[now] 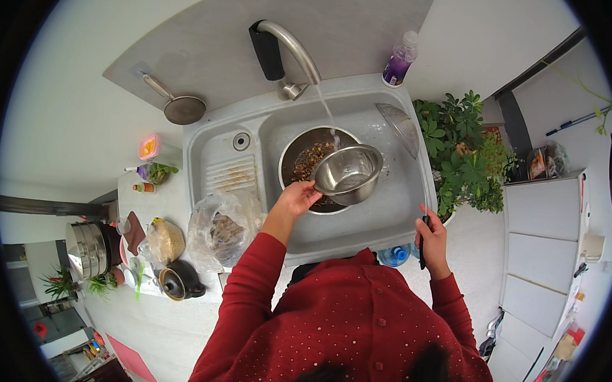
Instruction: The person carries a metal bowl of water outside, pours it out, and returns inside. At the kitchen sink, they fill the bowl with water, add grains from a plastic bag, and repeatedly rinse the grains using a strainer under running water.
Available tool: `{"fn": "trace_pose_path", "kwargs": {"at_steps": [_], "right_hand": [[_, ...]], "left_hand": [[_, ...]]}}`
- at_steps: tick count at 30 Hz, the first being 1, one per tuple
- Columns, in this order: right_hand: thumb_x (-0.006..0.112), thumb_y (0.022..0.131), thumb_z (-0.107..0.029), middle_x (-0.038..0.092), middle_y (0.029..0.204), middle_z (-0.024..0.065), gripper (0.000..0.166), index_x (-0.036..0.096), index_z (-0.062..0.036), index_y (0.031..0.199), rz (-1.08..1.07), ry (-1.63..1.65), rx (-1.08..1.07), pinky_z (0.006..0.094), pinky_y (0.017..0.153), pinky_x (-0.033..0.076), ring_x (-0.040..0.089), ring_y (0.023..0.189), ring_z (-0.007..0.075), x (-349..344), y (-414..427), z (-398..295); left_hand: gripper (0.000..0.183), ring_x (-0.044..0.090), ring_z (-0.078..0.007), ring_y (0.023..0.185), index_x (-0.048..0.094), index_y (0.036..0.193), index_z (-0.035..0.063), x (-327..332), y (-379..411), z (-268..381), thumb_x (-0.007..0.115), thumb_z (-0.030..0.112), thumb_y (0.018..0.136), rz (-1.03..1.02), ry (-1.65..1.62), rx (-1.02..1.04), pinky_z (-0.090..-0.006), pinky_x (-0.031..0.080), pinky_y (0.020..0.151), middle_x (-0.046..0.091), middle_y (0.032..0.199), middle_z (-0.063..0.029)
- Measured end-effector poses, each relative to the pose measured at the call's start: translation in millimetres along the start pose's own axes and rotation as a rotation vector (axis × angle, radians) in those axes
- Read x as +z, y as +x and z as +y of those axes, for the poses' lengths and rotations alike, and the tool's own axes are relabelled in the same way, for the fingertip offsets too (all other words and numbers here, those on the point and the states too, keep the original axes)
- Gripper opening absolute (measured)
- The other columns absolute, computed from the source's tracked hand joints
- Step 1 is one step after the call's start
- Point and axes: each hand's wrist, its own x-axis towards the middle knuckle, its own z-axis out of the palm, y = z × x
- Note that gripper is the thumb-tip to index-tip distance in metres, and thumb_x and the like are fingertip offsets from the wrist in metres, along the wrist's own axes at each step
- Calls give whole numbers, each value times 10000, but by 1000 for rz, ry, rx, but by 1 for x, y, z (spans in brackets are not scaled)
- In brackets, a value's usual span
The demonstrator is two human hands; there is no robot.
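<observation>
My left hand (302,197) grips the rim of a small stainless steel bowl (348,177), tilted over a larger metal bowl (286,154) in the sink basin (392,213). Brown chopped pieces (310,163) lie in the larger bowl, partly hidden by the small one. Water (326,107) runs from the faucet (298,45) towards the two bowls. At the sink's right front corner, my right hand (433,242) holds a black-handled tool (423,252), apparently a knife, its thin blade seen nearly edge-on.
Left of the basin are a ribbed drainboard (230,173) and a clear plastic bag (221,234) with brown matter. A half-round metal piece (401,129) leans at the basin's right wall. A purple-labelled bottle (400,61) stands behind, potted plants (456,150) at right, a dark lidded pot (180,281) at left.
</observation>
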Motion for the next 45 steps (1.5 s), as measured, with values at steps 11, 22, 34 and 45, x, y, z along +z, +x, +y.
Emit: {"fn": "trace_pose_path", "kwargs": {"at_steps": [11,22,34,45], "right_hand": [[542,864,-122,433,608,-36,422,444,-20,1262,-15,-23,7,189,415,326,394,448,41,-2,1,-1],[548,858,-107,397,588,-50,393,474,-13,1232,-10,-20,-20,189,398,301,372,431,34,2,4,2],[546,860,-103,420,585,-43,372,494,-26,1220,-63,-9,-34,188,409,317,382,442,30,10,7,-1],[543,859,-107,416,580,-47,380,494,-26,1227,-67,-21,-8,190,418,315,381,445,33,8,3,5]], "left_hand": [[59,570,-156,823,525,863,105,0,20,-1,491,67,893,-114,44,304,-339,492,820,581,848,-19],[130,534,-135,995,513,1021,44,-3,-4,18,460,55,903,-36,398,833,-293,472,849,476,1232,-36],[144,512,-167,1063,493,1044,30,-4,-8,6,460,43,904,-58,261,866,-320,466,878,343,1370,-38],[90,582,-259,931,532,883,-25,4,-43,20,511,56,853,344,1162,1423,-299,446,746,369,1371,-172]]}}
